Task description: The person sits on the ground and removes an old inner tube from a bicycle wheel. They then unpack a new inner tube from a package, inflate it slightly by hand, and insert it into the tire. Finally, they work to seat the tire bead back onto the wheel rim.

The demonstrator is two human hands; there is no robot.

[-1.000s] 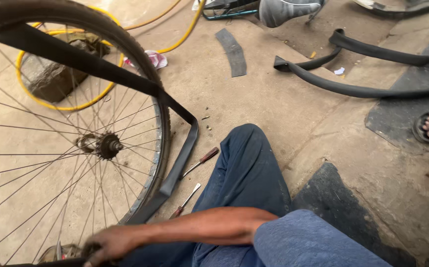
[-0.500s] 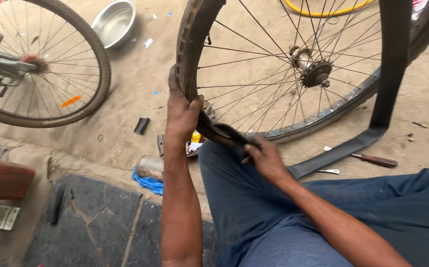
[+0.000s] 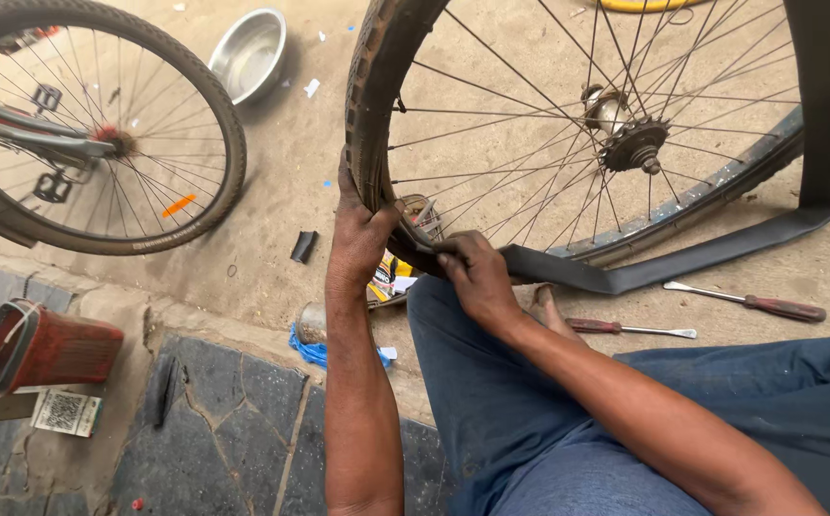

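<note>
At the wheel's lower edge, both hands pinch the inner tube against the tyre.

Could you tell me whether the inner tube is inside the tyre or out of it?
Mostly out: the inner tube hangs loose below the wheel rim, entering the tyre only at the right hand.

Sandy concrete floor underfoot, dusty and scattered with scraps. A steel bowl sits on it up top, just beside a standing bicycle wheel. Two red-handled screwdrivers lie near each other at the right, a small black rubber piece lies in the middle, and blue cloth is bunched at the edge. Lower left, dark cracked stone paving carries a red mesh container lying on its side.
</note>
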